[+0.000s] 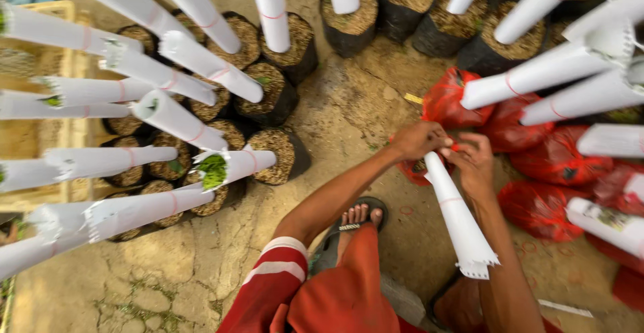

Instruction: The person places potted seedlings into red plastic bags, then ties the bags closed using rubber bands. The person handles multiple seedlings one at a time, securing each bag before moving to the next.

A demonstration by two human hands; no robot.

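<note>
A white paper sleeve (458, 222), long and with a toothed upper edge, stands tilted toward the camera out of a red bag (414, 169) on the dirt ground (349, 108). Both hands meet at its lower end. The left hand (419, 139) is curled closed over the base of the sleeve and the mouth of the bag. The right hand (473, 164) pinches the same place from the other side, fingers bent (what exactly the fingertips grip is hidden). More red bags (533, 152) with white sleeves lie just to the right. To the left stand many black pots (282, 155) filled with husk, each with its own white sleeve. A sandalled foot (355, 217) rests below the hands.
</note>
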